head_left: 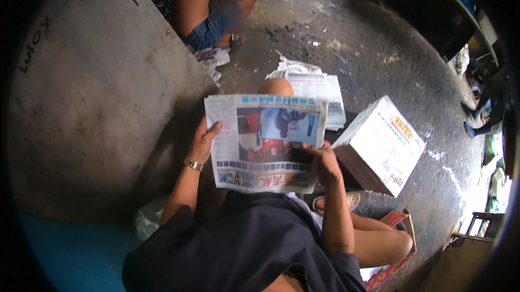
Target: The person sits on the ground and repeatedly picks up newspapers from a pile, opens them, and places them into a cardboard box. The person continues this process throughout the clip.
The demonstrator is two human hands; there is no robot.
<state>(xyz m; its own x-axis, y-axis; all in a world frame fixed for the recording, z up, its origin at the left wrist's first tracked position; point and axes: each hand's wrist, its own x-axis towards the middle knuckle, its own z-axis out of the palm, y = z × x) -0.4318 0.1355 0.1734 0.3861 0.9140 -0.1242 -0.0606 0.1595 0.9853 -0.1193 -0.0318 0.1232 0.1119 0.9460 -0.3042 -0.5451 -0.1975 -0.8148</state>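
A folded newspaper (pixel 222 132) with a large colour photo is held upside down to me over my lap. My left hand (pixel 203 141) grips its left edge, thumb on the front, with a metal watch (pixel 193 164) on that wrist. At the right edge, my right hand (pixel 326 163) is closed on the paper, its thumb lying over the printed side; its other fingers are partly hidden. Just beyond the newspaper, a pile of newspapers (pixel 331 89) lies on the floor. To its right stands a tall block-like stack (pixel 398 143) with a white printed top and dark brown sides.
A big grey board (pixel 103 91) stands close on the left. At the far left, a person (pixel 203 2) squats beside loose papers (pixel 216 58). A red-edged box (pixel 392 267) is by my right leg. Dark worn floor (pixel 374 48) stretches ahead; clutter lines the right side.
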